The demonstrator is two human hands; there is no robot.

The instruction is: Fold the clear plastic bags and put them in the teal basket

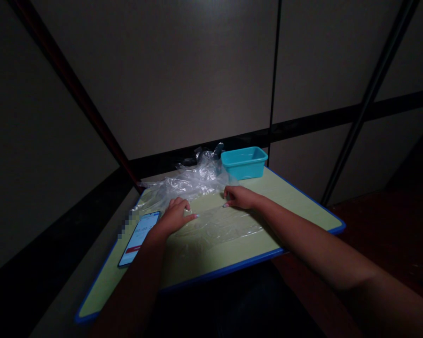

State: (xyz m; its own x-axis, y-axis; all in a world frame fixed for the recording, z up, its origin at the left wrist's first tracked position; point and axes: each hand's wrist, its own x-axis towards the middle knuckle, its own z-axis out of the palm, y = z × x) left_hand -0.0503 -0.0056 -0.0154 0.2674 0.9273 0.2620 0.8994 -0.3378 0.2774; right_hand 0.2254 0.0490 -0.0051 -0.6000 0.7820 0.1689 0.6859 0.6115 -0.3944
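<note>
A clear plastic bag (220,230) lies flat and spread on the table in front of me, with a few wrinkles along its right side. My left hand (176,213) rests at its upper left, thumb stretched toward the bag's far edge and apart from the bent fingers. At the far edge, more to the right, my right hand (238,197) touches the plastic with its thumb tip. Its fingers are curled, with a gap to the thumb. Beyond both hands sits a crumpled heap of clear plastic bags (193,180).
A turquoise plastic basket (246,164) stands at the back of the yellow table (289,197), against the heap. On the left lies a phone (140,238) with a lit screen, partly behind my left forearm. Panelled walls (197,94) rise close behind the table.
</note>
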